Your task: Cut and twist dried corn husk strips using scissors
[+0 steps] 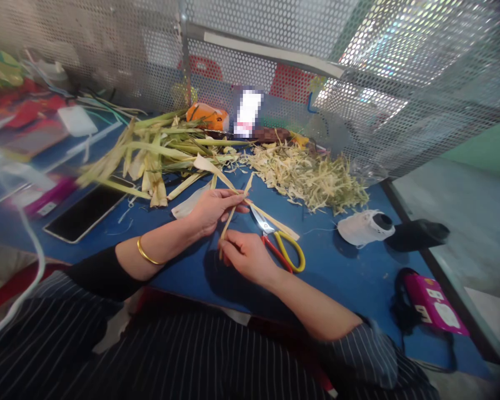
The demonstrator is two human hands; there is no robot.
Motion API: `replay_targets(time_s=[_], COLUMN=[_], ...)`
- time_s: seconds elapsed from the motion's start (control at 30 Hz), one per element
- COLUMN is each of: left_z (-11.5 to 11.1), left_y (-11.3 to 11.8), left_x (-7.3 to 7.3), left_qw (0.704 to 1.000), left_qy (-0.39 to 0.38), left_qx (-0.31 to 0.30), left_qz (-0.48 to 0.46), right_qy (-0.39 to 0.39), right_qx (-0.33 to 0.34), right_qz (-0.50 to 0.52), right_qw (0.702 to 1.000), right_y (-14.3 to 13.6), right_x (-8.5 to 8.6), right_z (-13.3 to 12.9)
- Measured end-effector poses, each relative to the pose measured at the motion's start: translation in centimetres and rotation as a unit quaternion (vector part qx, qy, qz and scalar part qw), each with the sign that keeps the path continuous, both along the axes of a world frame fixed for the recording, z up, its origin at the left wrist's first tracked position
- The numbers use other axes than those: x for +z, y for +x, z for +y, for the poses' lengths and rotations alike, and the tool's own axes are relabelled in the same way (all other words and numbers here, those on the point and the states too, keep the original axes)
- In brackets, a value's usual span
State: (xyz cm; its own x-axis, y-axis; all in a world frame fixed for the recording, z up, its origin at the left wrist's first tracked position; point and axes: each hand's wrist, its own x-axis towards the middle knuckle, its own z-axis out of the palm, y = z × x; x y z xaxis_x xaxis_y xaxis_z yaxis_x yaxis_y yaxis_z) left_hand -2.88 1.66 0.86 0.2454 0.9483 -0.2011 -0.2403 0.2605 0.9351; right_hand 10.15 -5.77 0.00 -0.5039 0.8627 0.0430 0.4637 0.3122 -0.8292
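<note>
Pale dried leaf strips (223, 176) cross one another above the middle of the table. My left hand (212, 211), with a gold bangle on its wrist, pinches them where they cross. Nearer to me, my right hand (248, 255) has its fingers closed on the lower end of one thin strip. Scissors (289, 253) with one yellow and one red handle lie just right of my right hand, blades partly under a strip. A pale flat leaf piece (189, 204) rests behind my left hand.
Long green-yellow leaves (162, 147) are heaped at the back left, shredded pieces (312, 175) at the back right. A dark phone (89, 214) lies left. White thread (360, 228) and black thread (416, 234) spools, a magenta box (435, 303) and a perforated metal screen (258, 61) are also in view.
</note>
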Motion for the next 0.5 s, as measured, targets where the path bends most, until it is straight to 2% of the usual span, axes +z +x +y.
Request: replay_targets(time_s=[0.07, 0.13, 0.2, 0.27, 0.4, 0.5], left_z=[0.1, 0.1, 0.2, 0.3, 0.2, 0.0], left_y=[-0.1, -0.2, -0.3, -0.3, -0.2, 0.0], left_x=[0.2, 0.5, 0.6, 0.6, 0.3, 0.0], left_qw=[1.000, 1.000, 0.999, 0.999, 0.999, 0.996], left_qy=[-0.004, -0.011, -0.017, -0.017, 0.009, 0.039], left_qx=[-0.001, -0.005, -0.010, -0.008, -0.010, 0.016], left_qz=[-0.004, -0.015, -0.026, -0.026, 0.035, 0.083], right_qy=[0.149, 0.304, 0.403, 0.416, 0.321, 0.289], right_qx=[-0.027, -0.082, -0.153, -0.199, -0.168, -0.130], right_qz=[-0.088, -0.155, -0.204, -0.248, -0.273, -0.250], right_qw=[0.985, 0.936, 0.879, 0.852, 0.891, 0.915], right_y=[0.6, 1.4, 2.3, 3.1, 3.6, 3.4], right_x=[0.5, 1.1, 1.7, 1.9, 1.4, 1.2], right_z=[0.0, 0.3, 1.0, 1.9, 3.0, 2.8])
